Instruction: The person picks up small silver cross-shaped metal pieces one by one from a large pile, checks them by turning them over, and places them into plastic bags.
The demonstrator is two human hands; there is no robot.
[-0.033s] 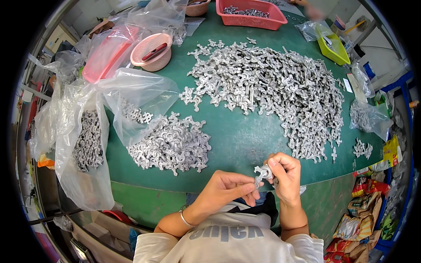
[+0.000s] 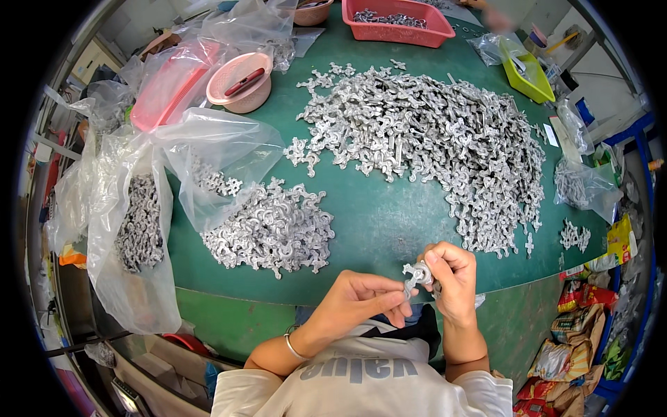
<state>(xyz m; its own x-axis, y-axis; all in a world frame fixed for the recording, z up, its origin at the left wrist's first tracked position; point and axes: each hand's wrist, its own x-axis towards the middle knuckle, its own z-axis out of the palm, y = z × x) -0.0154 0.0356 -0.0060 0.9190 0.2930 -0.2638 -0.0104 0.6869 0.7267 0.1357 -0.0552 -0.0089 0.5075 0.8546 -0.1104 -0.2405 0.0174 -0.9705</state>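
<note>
Both hands meet just past the near edge of the green table (image 2: 375, 222): the left hand (image 2: 358, 299) and the right hand (image 2: 451, 278) pinch together on one small grey metal fitting (image 2: 417, 273), fingertips closed around it from either side, held above the lap and off the table. Since the piece hangs over the gap between table and body, a slack pinch would likely drop it to the floor; a sleeve or forearm brushing forward could also push the small heap (image 2: 271, 226) by the near left edge, mixing or scattering its pieces. Most of the far right half is covered by the large heap (image 2: 438, 139) of like fittings. At the left edge a clear plastic bag (image 2: 132, 229) hangs open, holding more grey fittings, with its mouth lying against the small heap. Near the far left corner a pink bowl (image 2: 240, 83) holds a dark red stick-like object. A red basket (image 2: 396, 21) at the far edge carries grey parts, and a lime-green tray (image 2: 528, 73) sits toward the far right corner; its contents are unclear.
</note>
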